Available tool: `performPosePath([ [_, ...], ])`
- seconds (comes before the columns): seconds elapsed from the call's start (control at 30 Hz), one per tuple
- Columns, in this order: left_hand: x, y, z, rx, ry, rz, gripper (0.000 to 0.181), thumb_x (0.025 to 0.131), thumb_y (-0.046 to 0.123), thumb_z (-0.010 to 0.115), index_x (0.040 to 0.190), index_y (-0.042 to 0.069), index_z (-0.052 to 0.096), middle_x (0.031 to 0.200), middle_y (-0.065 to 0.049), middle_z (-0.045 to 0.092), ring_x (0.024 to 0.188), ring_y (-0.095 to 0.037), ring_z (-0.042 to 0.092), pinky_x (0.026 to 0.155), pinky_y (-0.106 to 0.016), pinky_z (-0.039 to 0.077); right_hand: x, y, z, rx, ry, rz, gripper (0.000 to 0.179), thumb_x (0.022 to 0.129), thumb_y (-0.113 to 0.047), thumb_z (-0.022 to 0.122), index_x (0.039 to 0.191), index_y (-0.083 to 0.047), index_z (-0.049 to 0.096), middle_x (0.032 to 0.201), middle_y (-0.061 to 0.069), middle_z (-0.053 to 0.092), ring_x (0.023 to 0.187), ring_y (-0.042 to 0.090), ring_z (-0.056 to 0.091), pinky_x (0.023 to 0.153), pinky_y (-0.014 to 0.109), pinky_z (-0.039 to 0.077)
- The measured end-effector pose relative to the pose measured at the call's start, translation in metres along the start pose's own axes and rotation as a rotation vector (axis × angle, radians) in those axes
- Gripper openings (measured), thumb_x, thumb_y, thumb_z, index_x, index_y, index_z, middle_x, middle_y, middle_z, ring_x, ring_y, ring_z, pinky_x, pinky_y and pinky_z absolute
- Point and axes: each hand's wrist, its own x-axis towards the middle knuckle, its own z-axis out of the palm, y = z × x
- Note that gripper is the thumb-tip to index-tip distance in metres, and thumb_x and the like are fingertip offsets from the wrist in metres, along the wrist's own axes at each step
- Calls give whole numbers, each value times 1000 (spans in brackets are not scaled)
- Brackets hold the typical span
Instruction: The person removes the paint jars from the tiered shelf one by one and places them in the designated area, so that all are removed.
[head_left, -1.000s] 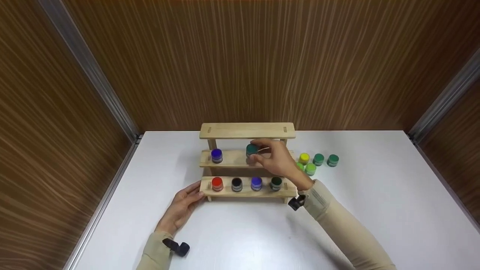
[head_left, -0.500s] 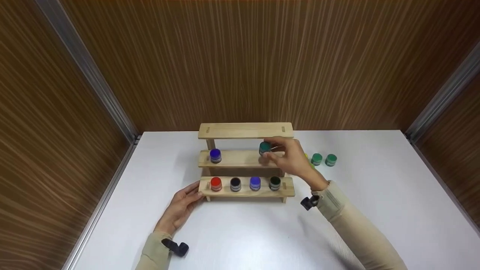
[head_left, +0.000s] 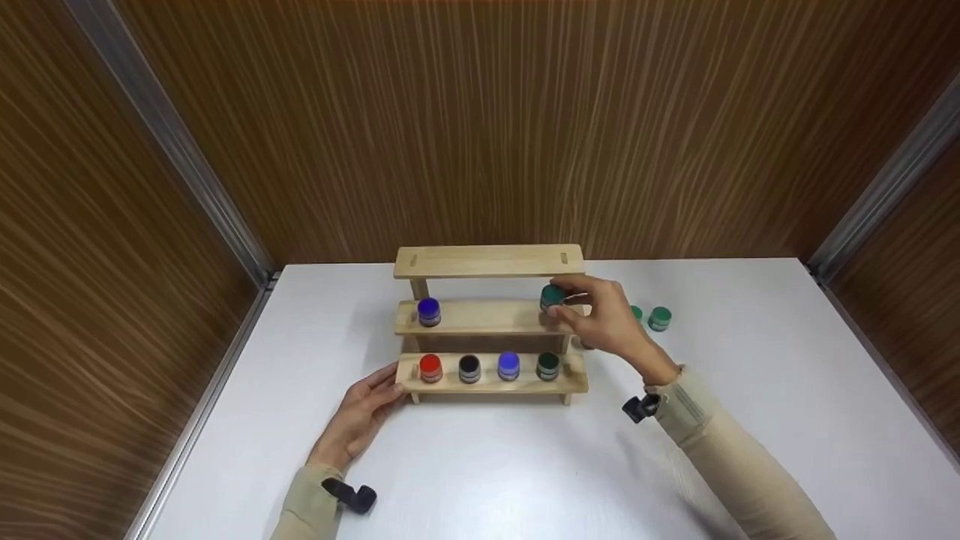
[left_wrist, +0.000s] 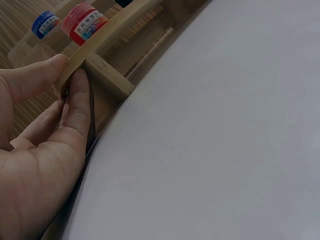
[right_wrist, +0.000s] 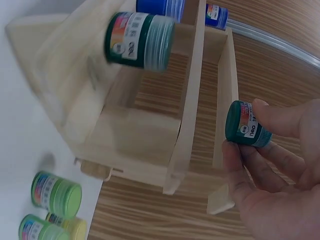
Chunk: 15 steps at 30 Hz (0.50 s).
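Note:
A stepped wooden rack (head_left: 489,261) with three shelves stands on the white table. My left hand (head_left: 356,421) grips the left end of its lowest shelf, thumb (left_wrist: 37,76) above and fingers below. My right hand (head_left: 600,319) pinches a dark green paint jar (head_left: 552,297) between thumb and fingers at the right end of the middle shelf. Whether the jar's base touches the wood, I cannot tell. On the lowest shelf stand a red jar (head_left: 430,367), a black jar (head_left: 469,368), a violet jar (head_left: 508,366) and another dark green jar (head_left: 548,366). A blue jar (head_left: 429,311) sits at the middle shelf's left.
Right of the rack, a green jar (head_left: 660,319) stands beside another, partly hidden by my right hand. The right wrist view shows light green jars (right_wrist: 56,194) and a yellow jar (right_wrist: 75,229) on the table. A brown wood-grain panel (head_left: 480,135) rises behind the table.
My right hand has moved right along the middle shelf with the dark green jar, from near its centre to its right end. My left hand stays on the rack.

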Motion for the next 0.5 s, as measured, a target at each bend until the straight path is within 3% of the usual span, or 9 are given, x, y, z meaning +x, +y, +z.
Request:
performPosePath([
  [0.37,0,0,-1,4,-8,12,69,104,-3,62,163,-11,27,171,-30,27,156,-37,38,117,-25,50,-13,12,-21,-67,38,48,42,96,0,78,136,7,67,126,21,74,116,36,72,101,48,63],
  [0.5,0,0,-1,3,-8,12,69,104,-3,62,163,-12,27,171,-31,28,154,-33,43,116,-25,51,-18,18,-27,-82,42,67,42,95,0,78,135,8,68,127,22,74,116,37,72,102,50,62],
])
